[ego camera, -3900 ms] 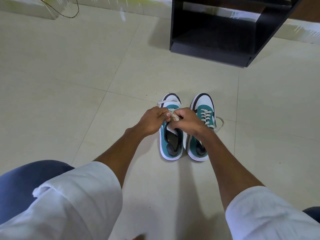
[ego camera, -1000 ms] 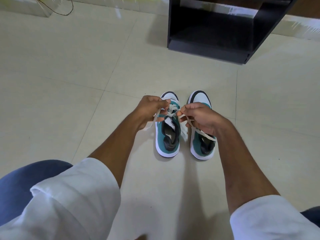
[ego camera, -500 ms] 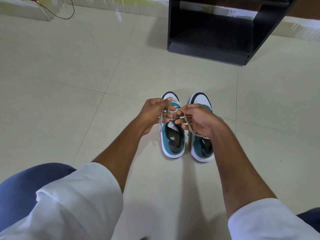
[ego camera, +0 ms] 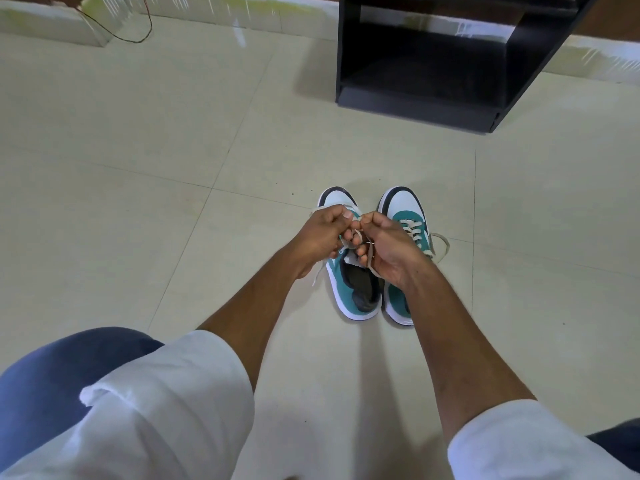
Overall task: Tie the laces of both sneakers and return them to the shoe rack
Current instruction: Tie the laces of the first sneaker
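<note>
Two teal, white and black sneakers stand side by side on the tiled floor, toes pointing away from me. Over the left sneaker (ego camera: 353, 289) my left hand (ego camera: 322, 233) and my right hand (ego camera: 388, 247) meet, each pinching a part of its white lace (ego camera: 370, 254). One lace end hangs down past my left wrist. The right sneaker (ego camera: 405, 216) has its lace threaded, with a loose loop (ego camera: 441, 242) lying on the floor at its right side. My hands hide the left sneaker's tongue and eyelets.
A black open shoe rack (ego camera: 433, 102) stands on the floor about a tile beyond the sneakers, at the upper right. A thin cable (ego camera: 138, 36) lies at the far upper left by the wall. My knees and white sleeves fill the bottom of the view.
My two hands have come closer together over the left sneaker, fingertips now touching, and the lace between them has been drawn in tighter.
</note>
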